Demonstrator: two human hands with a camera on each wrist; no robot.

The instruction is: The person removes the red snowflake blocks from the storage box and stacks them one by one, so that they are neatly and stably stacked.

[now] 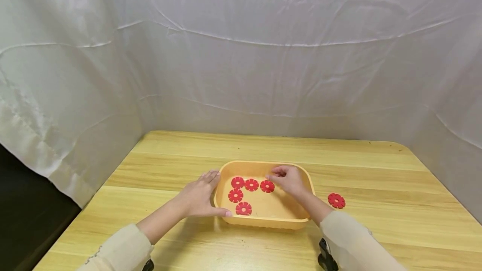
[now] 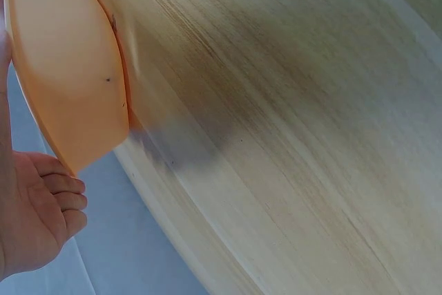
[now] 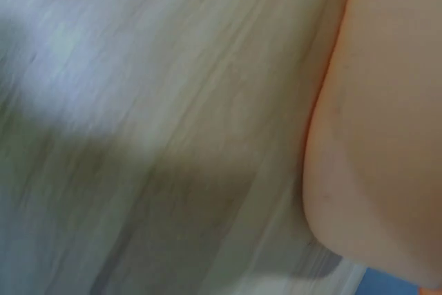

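Note:
My left hand [image 1: 199, 195] holds the left end of an orange plastic tray [image 1: 271, 222], its thumb over the front rim and its fingers at the back left corner. In the left wrist view the left hand's fingers [image 2: 65, 202] bend at the rim. Over the tray's inside, my right hand [image 1: 290, 180] has its thumb tip right at a red notched flower-shaped disc [image 1: 272, 186], which lies flat on the tray floor. Several matching discs lie to its left, among them one disc [image 1: 243, 208] near the front wall. The right wrist view shows only the tray's outer wall [image 3: 380, 143] and tabletop.
Another red disc [image 1: 336, 200] lies on the wooden table [image 1: 399, 204] to the right of the tray, beside the right forearm. Pale cloth curtains [image 1: 263, 74] hang behind the table and along both sides.

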